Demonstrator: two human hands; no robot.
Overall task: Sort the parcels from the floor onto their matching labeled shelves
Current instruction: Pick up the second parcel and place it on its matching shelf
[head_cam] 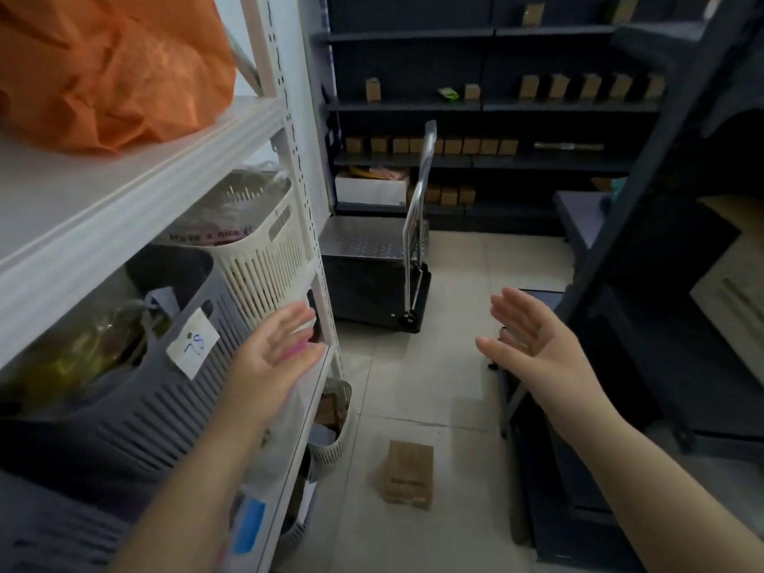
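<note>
Below and between both empty, open-palmed hands, left hand (275,349) and right hand (527,337), a cardboard parcel (407,473) lies on the floor (446,386), long axis running away from the viewer, roughly equidistant.

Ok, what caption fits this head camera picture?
Both empty hands, left and right, open above a cardboard parcel on the floor between shelves.

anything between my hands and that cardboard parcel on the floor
Nothing visible. The left hand and right hand are open and empty above bare tile, and the cardboard parcel lies alone below them, clear of the white shelf beside it.
</note>
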